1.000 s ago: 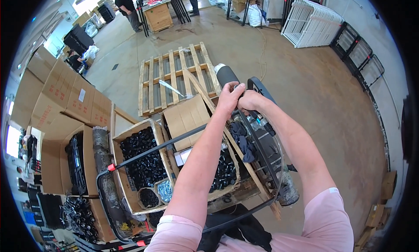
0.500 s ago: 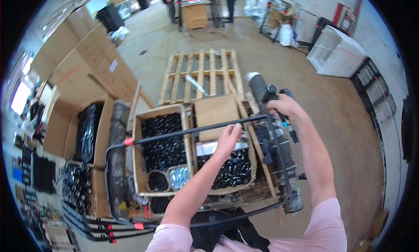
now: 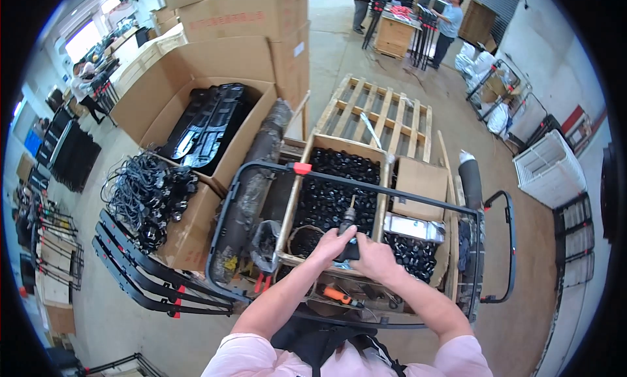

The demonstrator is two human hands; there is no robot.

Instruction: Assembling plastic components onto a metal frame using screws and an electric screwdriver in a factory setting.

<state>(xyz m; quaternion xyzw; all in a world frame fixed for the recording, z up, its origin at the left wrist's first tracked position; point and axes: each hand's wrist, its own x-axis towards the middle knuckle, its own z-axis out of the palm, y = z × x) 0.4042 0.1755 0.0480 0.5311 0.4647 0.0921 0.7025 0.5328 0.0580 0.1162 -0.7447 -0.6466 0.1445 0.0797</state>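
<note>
A black power drill (image 3: 349, 216) with a thin bit pointing away from me is held over the divided wooden bin (image 3: 285, 236). My right hand (image 3: 377, 257) is wrapped round its grip. My left hand (image 3: 331, 246) closes its fingers on the drill beside the chuck. Under both forearms lies a black tubular frame (image 3: 411, 197) with rounded corners and a red clip (image 3: 302, 168) on its far bar. Small black parts (image 3: 336, 181) fill the bin's left compartment. An orange-handled tool (image 3: 336, 294) lies in front of the bin, close to my left forearm.
Right of the bin's divider are a cardboard piece (image 3: 421, 188) and more black parts (image 3: 411, 256). Wrapped rolls (image 3: 251, 201) flank the bin. On the left stand an open carton (image 3: 261, 109), bundled cables (image 3: 147, 194) and more frames (image 3: 140, 279). A pallet (image 3: 385, 112) lies beyond; people stand farther off.
My view has swung left. My right hand has brought the drill from the right-hand roll to over the bin, and my left hand has left the frame's far bar and joined it.
</note>
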